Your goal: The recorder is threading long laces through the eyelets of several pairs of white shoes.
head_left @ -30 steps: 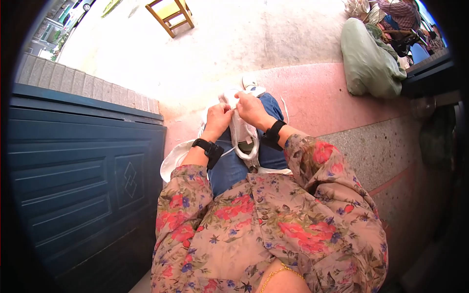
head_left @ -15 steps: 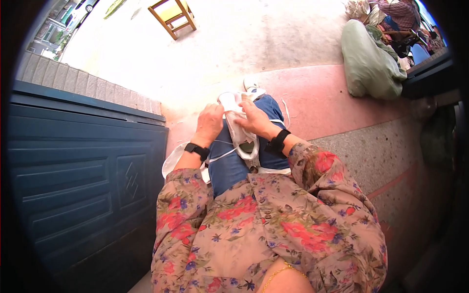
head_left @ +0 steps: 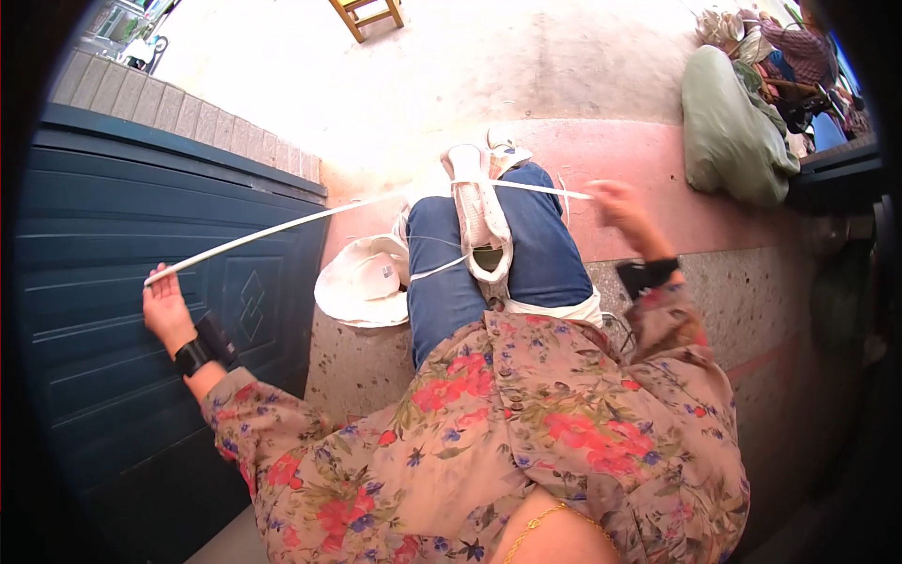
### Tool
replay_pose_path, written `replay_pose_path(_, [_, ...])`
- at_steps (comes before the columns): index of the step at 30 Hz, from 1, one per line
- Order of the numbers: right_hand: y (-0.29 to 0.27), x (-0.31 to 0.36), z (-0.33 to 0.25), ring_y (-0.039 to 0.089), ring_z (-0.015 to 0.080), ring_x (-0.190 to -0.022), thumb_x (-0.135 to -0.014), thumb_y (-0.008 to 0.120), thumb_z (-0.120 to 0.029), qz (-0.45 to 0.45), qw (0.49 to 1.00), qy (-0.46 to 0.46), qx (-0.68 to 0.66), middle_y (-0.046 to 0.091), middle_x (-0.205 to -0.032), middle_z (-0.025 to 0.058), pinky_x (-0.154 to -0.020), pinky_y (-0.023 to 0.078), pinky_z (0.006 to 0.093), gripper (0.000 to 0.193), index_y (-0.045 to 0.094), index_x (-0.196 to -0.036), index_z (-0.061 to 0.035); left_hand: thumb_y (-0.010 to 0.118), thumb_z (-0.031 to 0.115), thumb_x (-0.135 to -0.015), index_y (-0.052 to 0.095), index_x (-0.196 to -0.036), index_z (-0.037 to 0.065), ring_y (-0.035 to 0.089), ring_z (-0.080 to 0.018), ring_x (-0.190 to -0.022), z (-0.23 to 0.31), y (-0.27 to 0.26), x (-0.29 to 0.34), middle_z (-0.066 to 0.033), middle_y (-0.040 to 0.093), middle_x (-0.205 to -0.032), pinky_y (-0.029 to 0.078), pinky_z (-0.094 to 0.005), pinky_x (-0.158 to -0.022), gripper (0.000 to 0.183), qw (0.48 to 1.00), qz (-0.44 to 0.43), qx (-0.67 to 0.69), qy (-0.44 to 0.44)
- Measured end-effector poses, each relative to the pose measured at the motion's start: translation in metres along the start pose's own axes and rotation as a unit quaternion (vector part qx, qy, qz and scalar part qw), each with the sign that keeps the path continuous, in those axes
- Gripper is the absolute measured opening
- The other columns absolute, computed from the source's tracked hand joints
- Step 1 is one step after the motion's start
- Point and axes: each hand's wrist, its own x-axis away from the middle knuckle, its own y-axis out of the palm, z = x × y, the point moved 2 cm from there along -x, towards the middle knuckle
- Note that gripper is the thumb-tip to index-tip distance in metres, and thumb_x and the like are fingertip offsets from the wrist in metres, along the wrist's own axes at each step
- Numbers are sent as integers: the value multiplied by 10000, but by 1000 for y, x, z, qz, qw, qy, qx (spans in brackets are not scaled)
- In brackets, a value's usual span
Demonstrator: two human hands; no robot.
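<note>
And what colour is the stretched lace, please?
The lace is white, best seen in the head view.

Behind the left hand (head_left: 167, 308) stands a dark blue panelled door (head_left: 103, 376), a raised diamond pattern just to that hand's right. Beyond the hand, above the door's top edge, runs a grey block wall (head_left: 178, 117). A pink floor band (head_left: 648, 155) passes behind the right hand (head_left: 618, 209), with speckled stone floor (head_left: 742, 273) on its near side. Well beyond both hands, glaring daylight bleaches pale concrete (head_left: 460, 66) around a wooden seat (head_left: 371, 17).
</note>
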Motion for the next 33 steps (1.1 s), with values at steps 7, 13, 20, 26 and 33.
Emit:
replay_pose_path(7, [-216, 122, -47, 307, 58, -465, -909, 428, -91, 170, 823, -199, -504, 286, -557, -44, -555, 384, 236, 170, 490, -1036, 3, 348, 146, -932, 333, -650, 92, 262, -110, -456, 66, -56, -43, 6, 269, -561, 285, -251, -454, 288, 995, -57, -62, -53])
replay_pose_path(13, [-292, 160, -63, 467, 261, -1098, -855, 383, 61, 115, 785, -390, -468, 487, -1173, 182, -1027, 322, 400, 340, 399, -1194, 68, 539, 164, -867, 458, -764, 81, 263, -39, -441, 4, 14, -6, 54, 313, -565, 224, -199, -378, 156, 976, -75, -205, -26])
replay_pose_path(20, [-101, 45, -94, 577, 128, -750, -889, 502, -223, 267, 940, -206, -51, 613, -826, 63, -740, 482, 253, 254, 585, -978, -1, 566, 48, -791, 533, -819, 47, 451, -54, -557, -152, 132, 128, 24, 473, -656, 401, -189, -505, 44, 857, -382, -243, -247])
replay_pose_path(26, [44, -23, -29, 595, 212, -706, -812, 493, -91, 21, 924, -252, 287, 614, -738, 103, -652, 466, 308, 147, 634, -797, -51, 621, 76, -758, 485, -1046, -97, 594, -139, -623, -224, 209, 257, -85, 604, -724, 482, -219, -598, 363, 742, -492, -311, -331])
replay_pose_path(33, [120, -53, -3, 604, 302, -663, -794, 503, -159, -84, 975, -5, 206, 592, -709, 214, -613, 462, 360, 207, 613, -835, 12, 529, 94, -803, 550, -823, -31, 579, -121, -597, -274, 231, 283, -72, 600, -718, 463, -206, -536, 128, 705, -492, -410, -306])
